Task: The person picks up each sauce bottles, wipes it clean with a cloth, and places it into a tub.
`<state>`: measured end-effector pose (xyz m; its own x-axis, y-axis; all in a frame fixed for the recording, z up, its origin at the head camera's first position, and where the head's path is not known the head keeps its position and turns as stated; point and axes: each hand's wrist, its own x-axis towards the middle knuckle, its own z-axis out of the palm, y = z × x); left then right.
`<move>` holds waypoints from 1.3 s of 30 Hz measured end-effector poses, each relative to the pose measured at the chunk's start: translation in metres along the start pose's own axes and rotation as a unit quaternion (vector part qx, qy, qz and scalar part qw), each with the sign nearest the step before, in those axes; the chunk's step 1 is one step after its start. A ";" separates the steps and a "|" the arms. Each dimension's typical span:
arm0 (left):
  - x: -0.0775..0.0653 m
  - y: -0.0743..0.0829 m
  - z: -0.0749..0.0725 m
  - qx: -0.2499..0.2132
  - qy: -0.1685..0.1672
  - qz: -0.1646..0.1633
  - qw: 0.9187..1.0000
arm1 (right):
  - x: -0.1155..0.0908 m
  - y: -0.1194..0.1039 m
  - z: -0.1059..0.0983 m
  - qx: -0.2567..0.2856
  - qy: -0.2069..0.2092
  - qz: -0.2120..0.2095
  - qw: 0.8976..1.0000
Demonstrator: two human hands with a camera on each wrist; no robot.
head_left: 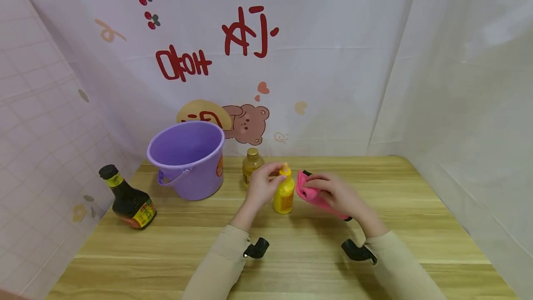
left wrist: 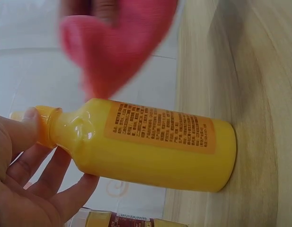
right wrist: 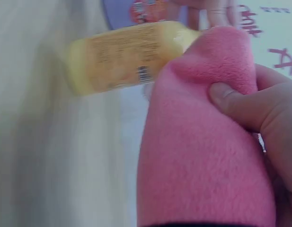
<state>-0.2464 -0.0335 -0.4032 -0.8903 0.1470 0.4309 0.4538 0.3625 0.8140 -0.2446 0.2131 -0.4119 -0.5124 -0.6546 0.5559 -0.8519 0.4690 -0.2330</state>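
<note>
A yellow squeeze bottle point(head_left: 284, 199) stands upright on the table, its printed label point(left wrist: 160, 126) facing the left wrist camera. My left hand point(head_left: 263, 185) grips it by the cap and neck, thumb on the yellow cap point(left wrist: 46, 124). To the right of the bottle, my right hand point(head_left: 336, 194) holds a folded pink cloth point(right wrist: 202, 142) with dark edging. The thumb presses on the cloth's face, and the other fingers are mostly hidden behind it. In the head view a small gap shows between cloth and bottle.
Behind my left hand stands a small gold-capped bottle point(head_left: 252, 163). A purple bucket point(head_left: 197, 177) with its handle down is further left, and a dark sauce bottle point(head_left: 129, 200) leans in view at the far left. A printed curtain point(head_left: 325, 68) hangs behind the wooden table point(head_left: 291, 263).
</note>
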 end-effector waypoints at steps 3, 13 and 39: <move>0.000 0.001 -0.001 0.002 -0.004 -0.006 1.000 | 0.010 0.001 -0.008 0.006 0.044 -0.019 0.999; 0.000 0.001 0.000 0.002 -0.006 -0.019 1.000 | 0.027 -0.004 -0.006 -0.007 0.067 -0.017 0.998; -0.001 0.001 0.000 0.005 0.002 -0.011 1.000 | 0.019 -0.008 0.010 -0.027 0.017 -0.013 0.999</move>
<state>-0.2449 -0.0333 -0.4033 -0.8998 0.1355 0.4147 0.4340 0.3752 0.8191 -0.2487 0.1911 -0.4079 -0.4860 -0.6463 0.5883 -0.8568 0.4851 -0.1749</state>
